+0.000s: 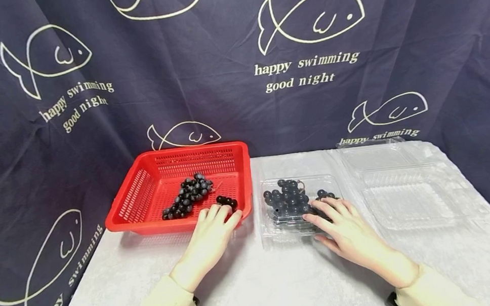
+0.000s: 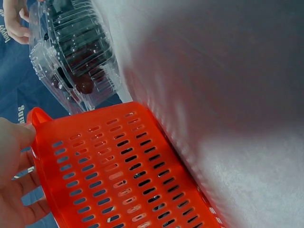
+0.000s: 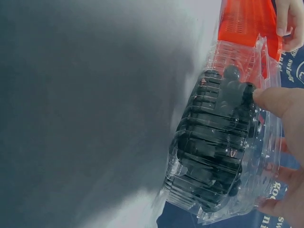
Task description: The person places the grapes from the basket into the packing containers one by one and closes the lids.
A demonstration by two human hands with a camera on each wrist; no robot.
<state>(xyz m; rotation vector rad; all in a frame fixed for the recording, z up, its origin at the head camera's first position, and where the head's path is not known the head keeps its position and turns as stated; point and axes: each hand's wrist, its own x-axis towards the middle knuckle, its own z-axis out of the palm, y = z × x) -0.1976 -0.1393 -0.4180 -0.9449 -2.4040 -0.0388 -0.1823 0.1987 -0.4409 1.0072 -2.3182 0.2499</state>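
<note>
My left hand (image 1: 211, 232) reaches over the front right corner of a red plastic basket (image 1: 153, 227), its thumb at the rim in the left wrist view. Just beyond its fingertips in the head view is a small cluster of dark grapes (image 1: 226, 201). A larger bunch of dark grapes (image 1: 189, 194) lies across the basket floor. My right hand (image 1: 345, 230) rests over the right side of a clear plastic clamshell box (image 1: 277, 228). More dark grapes (image 1: 288, 196) fill that box, and the right thumb (image 3: 273, 99) touches near its front edge. The right fingertips partly hide the grapes under them.
Clear, open plastic boxes (image 1: 409, 199) stand on the right of the white-covered table (image 1: 285, 291). Behind the table hangs a dark blue curtain (image 1: 238, 97) printed with white fish outlines and words.
</note>
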